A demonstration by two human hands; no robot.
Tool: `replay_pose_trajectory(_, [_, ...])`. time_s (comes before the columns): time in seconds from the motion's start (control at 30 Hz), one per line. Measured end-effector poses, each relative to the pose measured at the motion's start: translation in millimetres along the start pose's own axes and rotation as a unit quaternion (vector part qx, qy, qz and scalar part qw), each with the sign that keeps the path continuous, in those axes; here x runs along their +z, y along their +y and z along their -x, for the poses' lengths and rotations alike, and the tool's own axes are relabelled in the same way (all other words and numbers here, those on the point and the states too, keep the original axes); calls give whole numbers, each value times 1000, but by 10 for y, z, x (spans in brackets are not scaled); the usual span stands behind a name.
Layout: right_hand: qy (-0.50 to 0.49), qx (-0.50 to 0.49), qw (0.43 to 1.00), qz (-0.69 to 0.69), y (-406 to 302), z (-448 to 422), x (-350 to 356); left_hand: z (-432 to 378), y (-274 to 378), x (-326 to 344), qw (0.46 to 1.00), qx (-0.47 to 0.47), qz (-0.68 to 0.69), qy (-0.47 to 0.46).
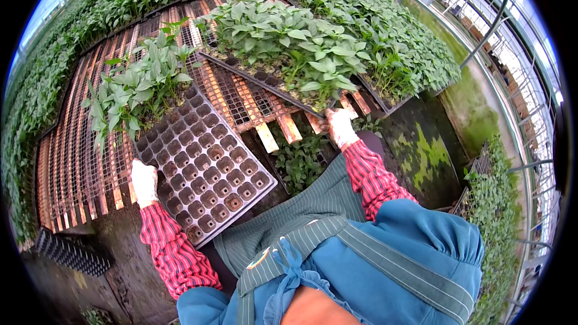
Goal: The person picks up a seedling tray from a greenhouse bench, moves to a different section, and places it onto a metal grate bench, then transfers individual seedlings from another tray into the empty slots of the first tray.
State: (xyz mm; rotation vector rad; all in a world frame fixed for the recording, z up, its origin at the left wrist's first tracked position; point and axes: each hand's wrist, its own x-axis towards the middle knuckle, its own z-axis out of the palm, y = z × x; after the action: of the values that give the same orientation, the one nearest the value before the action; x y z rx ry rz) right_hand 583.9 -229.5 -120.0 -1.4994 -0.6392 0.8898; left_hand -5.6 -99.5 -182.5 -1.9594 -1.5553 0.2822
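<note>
My left hand (pixel 145 183), in a white glove, is at the left edge of a black plastic seedling tray (pixel 212 167) and appears to grip it. That tray tilts toward my lap; its near cells hold no plants, while leafy seedlings (pixel 135 83) fill its far end. In a white glove too, my right hand (pixel 339 126) holds the near corner of a second seedling tray (pixel 262 83), densely planted with green seedlings. This tray lies slantwise on the rusty slatted bench. The fingers of both hands are partly hidden.
A rusty metal bench with slats and mesh (pixel 90 144) spreads ahead, bordered by more seedlings (pixel 393 40). Potted greenery (pixel 300 162) shows beneath its edge. Stacked black trays (pixel 72 253) stand low at the left. Metal greenhouse frames (pixel 492 31) and more plants (pixel 490 216) line the right.
</note>
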Motion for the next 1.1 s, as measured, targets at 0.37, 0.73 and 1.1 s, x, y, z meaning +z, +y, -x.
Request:
replay_pose_trajectory(0.37, [-373, 105, 922, 25, -149, 99, 1755, 33, -51, -314, 988, -18, 152, 24])
replay_pose_trajectory(0.73, [79, -456, 788, 406, 12, -540, 1525, 58, -43, -393, 963, -123, 219, 99])
replay_pose_trajectory(1.1, [-75, -525, 766, 363, 135, -1386, 1693, -12, -19, -518, 958, -151, 230, 84])
